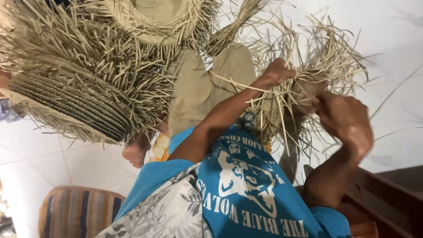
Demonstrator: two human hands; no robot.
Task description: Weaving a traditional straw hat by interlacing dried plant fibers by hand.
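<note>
At centre right of the frame both hands clench a half-woven pale straw hat [304, 88] with loose, unwoven strands: the left hand [278, 70] pinches strands, the right hand [346, 119] grips its edge, arms bent inward. Farther off, upper left, a stack of finished fringed straw hats [79, 83] lies on the white tiled floor [396, 39], so the weaving looks partly done.

- No packages, labels, signs or screens show anywhere in the view.
- The only print is white lettering and an animal-head emblem on the blue shirt [246, 185], at six o'clock.
</note>
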